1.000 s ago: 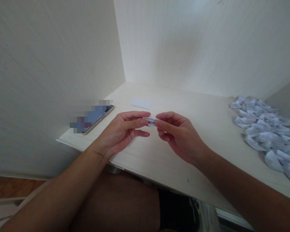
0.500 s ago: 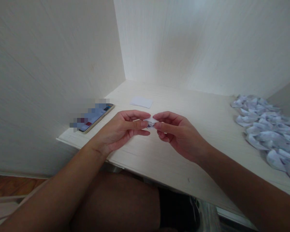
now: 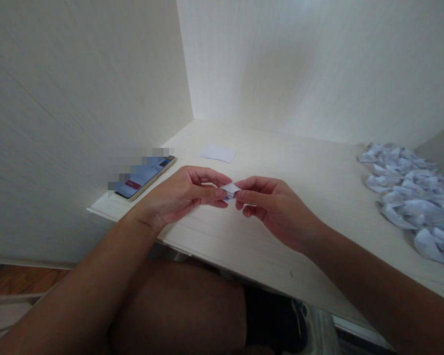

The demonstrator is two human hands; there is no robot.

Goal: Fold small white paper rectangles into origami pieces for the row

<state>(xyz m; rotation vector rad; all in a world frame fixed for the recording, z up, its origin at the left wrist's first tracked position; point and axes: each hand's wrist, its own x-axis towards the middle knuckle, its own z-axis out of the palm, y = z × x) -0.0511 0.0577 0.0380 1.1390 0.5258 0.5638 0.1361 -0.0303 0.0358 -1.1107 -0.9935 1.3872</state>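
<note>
A small piece of folded white paper (image 3: pixel 230 188) is held above the desk, pinched from both sides. My left hand (image 3: pixel 192 191) grips its left edge between thumb and fingers. On the opposite edge, my right hand (image 3: pixel 268 197) closes thumb and fingertips around the paper. Its top shows a pointed, diamond-like face, with folds below it; the fingers cover its sides. Beyond the hands, a flat stack of white paper slips (image 3: pixel 218 153) lies on the desk.
On the left of the desk (image 3: pixel 299 162) lies a phone (image 3: pixel 144 178) with its screen lit and partly blurred. Many folded white paper pieces (image 3: pixel 410 185) lie in rows at the right. Panels stand at the left and back; my leg (image 3: pixel 181 305) is under the desk's front edge.
The folded paper has tilted, so more of its pointed top face shows. My right fingers have shifted slightly down, still pinching it. The whole view has moved a little.
</note>
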